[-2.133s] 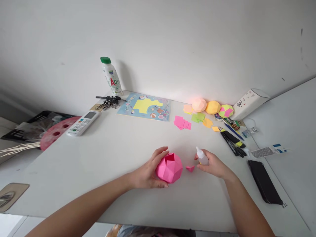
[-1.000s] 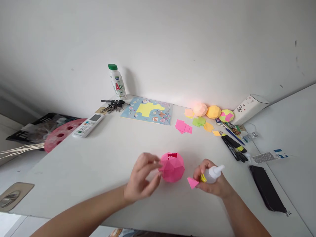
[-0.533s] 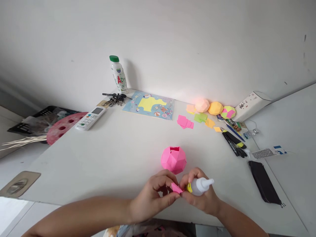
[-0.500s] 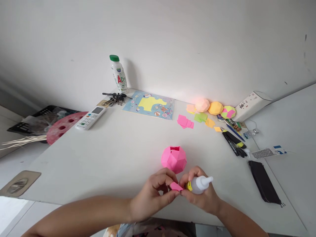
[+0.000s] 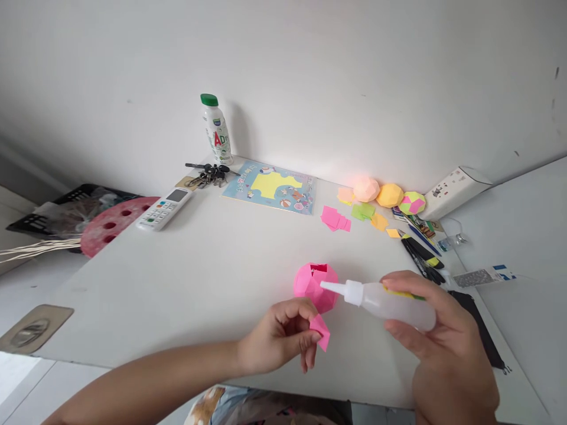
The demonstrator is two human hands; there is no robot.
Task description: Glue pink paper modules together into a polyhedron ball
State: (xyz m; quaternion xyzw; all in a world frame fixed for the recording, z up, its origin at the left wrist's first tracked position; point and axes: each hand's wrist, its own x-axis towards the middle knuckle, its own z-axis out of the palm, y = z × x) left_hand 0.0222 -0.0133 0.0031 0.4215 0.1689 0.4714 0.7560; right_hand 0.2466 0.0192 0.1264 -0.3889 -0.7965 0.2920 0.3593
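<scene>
Right hand's bottle, nozzle now leftward, near left hand's pink piece

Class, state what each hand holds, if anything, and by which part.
The left hand pinches a small angular pink paper piece by one edge. The right hand grips a translucent white plastic nozzle bottle by its lower body.

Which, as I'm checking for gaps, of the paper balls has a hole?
The pink ball, beyond the left hand. Its top has a hole; the peach ball, orange ball and green-pink ball show none.
</scene>
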